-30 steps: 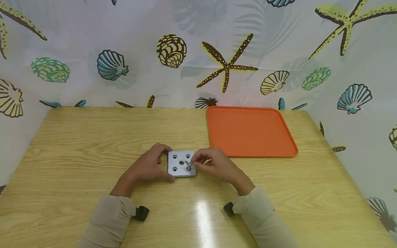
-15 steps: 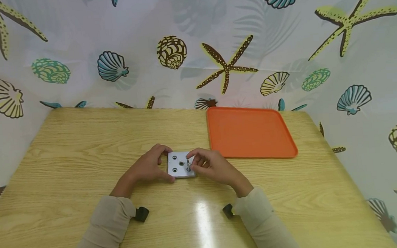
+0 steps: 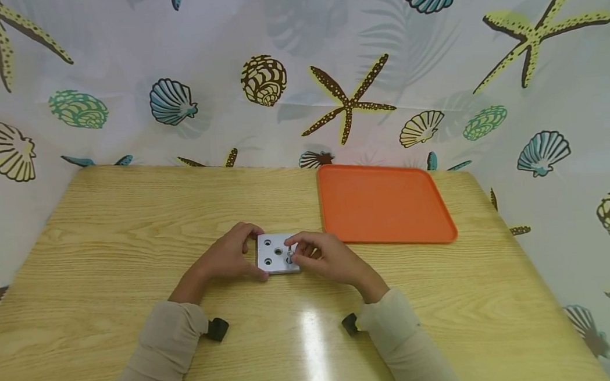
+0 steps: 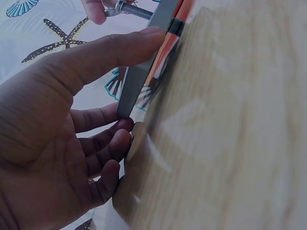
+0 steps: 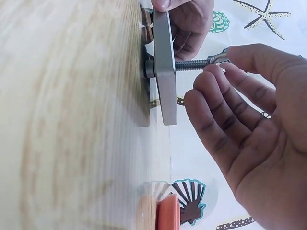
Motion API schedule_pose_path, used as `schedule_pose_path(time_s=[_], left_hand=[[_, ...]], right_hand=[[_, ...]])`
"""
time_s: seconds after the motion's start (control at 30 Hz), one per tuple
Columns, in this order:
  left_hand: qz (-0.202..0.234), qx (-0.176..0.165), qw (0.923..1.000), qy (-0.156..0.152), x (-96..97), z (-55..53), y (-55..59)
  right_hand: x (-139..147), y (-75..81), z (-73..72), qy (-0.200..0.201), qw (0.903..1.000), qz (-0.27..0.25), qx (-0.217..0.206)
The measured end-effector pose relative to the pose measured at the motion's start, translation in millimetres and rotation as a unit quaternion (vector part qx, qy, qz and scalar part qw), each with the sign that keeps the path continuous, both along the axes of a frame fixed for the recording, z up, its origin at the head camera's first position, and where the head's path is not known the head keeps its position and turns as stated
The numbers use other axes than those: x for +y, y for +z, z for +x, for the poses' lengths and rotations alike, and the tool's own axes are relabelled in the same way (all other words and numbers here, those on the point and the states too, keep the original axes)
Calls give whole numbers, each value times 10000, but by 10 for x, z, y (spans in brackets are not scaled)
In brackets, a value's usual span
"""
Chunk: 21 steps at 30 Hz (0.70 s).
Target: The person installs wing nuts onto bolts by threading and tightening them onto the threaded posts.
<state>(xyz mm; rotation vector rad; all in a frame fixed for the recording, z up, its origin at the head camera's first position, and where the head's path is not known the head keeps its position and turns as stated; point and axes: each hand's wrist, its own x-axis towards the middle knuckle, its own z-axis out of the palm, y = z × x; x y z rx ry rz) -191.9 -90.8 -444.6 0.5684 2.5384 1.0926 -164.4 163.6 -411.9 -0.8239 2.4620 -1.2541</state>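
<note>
A square silver metal plate [image 3: 280,266] with several round holes lies at the middle of the table. My left hand [image 3: 229,257] grips its left side, thumb at the near edge and fingers at the far edge. A threaded bolt [image 5: 191,65] stands upright through the plate's near right hole, with a round metal piece [image 5: 150,68] showing under the plate. On the bolt's outer end sits a small wing nut [image 5: 218,58]. My right hand [image 3: 326,258] pinches it between thumb and index finger, the other fingers curled loosely beside the bolt.
An orange tray [image 3: 384,203] lies at the back right of the wooden table [image 3: 154,205], behind my right hand. A curtain [image 3: 212,39] with shell and starfish prints hangs behind the table and along its sides.
My right hand's index finger has moved leftward over the top of the wing nut, and its grip has shifted around the nut. My left hand and the plate have stayed nearly still.
</note>
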Motion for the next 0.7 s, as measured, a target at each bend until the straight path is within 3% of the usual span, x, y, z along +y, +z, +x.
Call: schedule_pose_path(time_s=[0.7], left_hand=[[61,-32,10000,8,-2,-11,-10]], right_hand=[[37,-5,-16,-278,9992,-10,300]])
